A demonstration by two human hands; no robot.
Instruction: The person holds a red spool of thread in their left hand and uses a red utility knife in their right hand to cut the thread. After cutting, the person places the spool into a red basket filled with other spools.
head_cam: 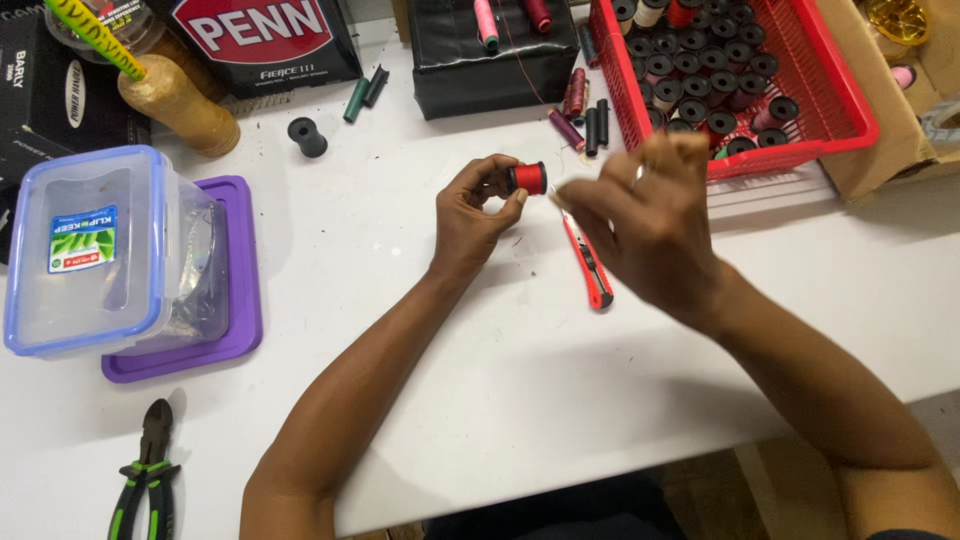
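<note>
- left hand (pixel 470 215) clamped on a small red thread spool (pixel 527 178), thumb and fingertips pinching the black end flanges
- spool sits at the fingertips, raised off the white table (pixel 400 320), just right of the left hand's knuckles
- spool long axis runs roughly left-right, tilted slightly up toward the right; one flange faces the left palm, the other faces the right hand
- right hand (pixel 645 220) just right of the spool, motion-blurred; fingers bunched together near the spool's right end, ring on one finger. Cannot tell whether it pinches a thread end
- red utility knife (pixel 588 262) lies flat on the table under the right hand, long axis running away from the person, partly hidden by the fingers
- red basket (pixel 845 100) full of dark spools beyond the right hand, its front rim close to the knuckles
- loose black bobbin (pixel 307 136) well off beyond and left of the left hand
- clear lidded box (pixel 90 250) on a purple lid (pixel 235 330), far left of the left hand
- green-handled cutters (pixel 148 470) near the left elbow, at the table edge
</note>
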